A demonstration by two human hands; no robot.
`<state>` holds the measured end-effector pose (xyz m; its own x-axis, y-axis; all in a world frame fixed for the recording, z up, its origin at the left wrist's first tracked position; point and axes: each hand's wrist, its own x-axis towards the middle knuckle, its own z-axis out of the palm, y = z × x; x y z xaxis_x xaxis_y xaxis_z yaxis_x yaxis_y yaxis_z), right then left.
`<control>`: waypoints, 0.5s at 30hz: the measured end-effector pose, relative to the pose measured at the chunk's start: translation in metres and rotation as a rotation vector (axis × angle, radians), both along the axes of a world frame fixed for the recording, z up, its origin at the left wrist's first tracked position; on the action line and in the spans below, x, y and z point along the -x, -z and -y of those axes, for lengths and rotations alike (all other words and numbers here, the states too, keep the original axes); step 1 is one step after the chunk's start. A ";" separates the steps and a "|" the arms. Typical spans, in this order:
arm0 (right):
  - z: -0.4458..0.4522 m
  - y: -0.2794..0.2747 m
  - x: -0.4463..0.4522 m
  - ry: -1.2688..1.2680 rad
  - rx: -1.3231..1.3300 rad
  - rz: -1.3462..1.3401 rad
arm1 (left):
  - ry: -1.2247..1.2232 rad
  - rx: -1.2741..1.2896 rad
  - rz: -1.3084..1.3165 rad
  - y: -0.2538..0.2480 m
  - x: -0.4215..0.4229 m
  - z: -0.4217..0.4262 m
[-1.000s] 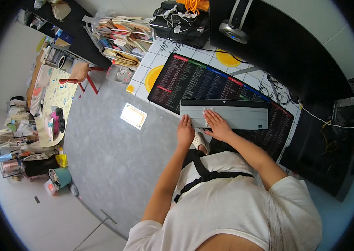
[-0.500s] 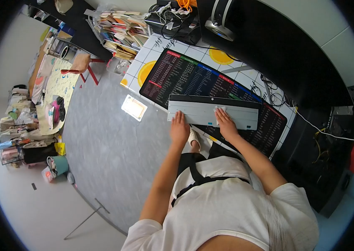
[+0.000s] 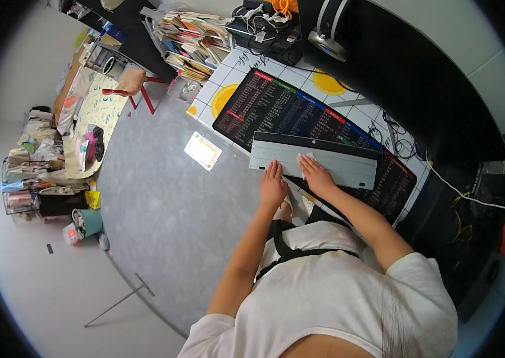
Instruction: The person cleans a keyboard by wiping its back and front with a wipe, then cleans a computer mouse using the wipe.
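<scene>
Desk mat (image 3: 288, 113) lies partly beneath the upturned keyboard (image 3: 345, 167), where the right hand (image 3: 319, 179), unclenched, pressing a white wipe (image 3: 311, 155), has slid back nearer the flat, ungripping left hand (image 3: 273, 190), so the wipe now touches a more middle part.

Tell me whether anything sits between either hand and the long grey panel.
A crumpled white wipe sits between the right hand and the long grey panel; nothing visible separates the left hand from it.

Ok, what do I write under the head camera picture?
Left hand at the near edge of a long gray panel over a dark mat, right hand on a white wipe against it.
</scene>
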<state>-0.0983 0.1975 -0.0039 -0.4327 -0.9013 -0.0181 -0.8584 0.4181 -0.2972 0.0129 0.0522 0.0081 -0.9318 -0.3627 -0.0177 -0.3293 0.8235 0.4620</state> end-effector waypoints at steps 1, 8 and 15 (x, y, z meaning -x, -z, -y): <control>0.005 0.001 0.000 -0.008 0.039 0.007 | 0.001 -0.056 -0.001 -0.001 -0.002 0.000; 0.035 -0.001 -0.002 -0.142 0.186 0.190 | 0.073 -0.174 0.014 -0.006 -0.009 0.016; -0.016 -0.002 0.006 -0.108 0.127 0.166 | 0.081 -0.249 -0.039 0.001 -0.010 0.022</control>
